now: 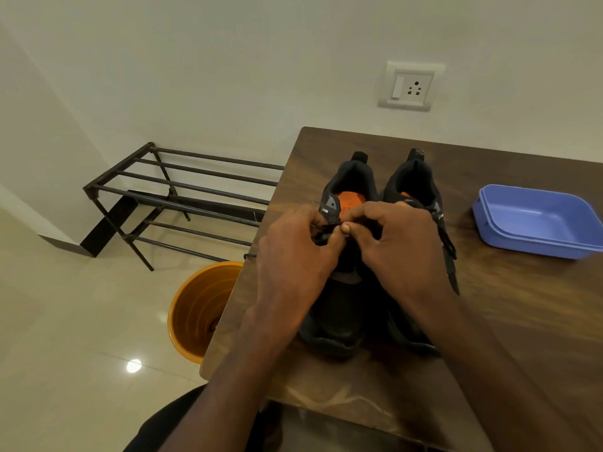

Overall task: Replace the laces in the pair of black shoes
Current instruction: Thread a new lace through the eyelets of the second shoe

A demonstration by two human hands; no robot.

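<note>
Head cam showing left hand point(293, 252) & right hand point(394, 243) both pinching black lace point(328, 234) over left shoe point(339, 308), sitting beside right shoe point(417, 184) on wooden table point(522, 321), w/ blue tub point(538, 220) nearby.

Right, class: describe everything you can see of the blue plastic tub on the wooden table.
The blue plastic tub is a shallow rectangular container with rounded corners and a stepped rim, smooth and slightly glossy. It stands upright and open, with nothing visible inside. It sits on the dark wooden table near the right edge of the view, apart from the black shoes. Neither hand touches it.
</note>
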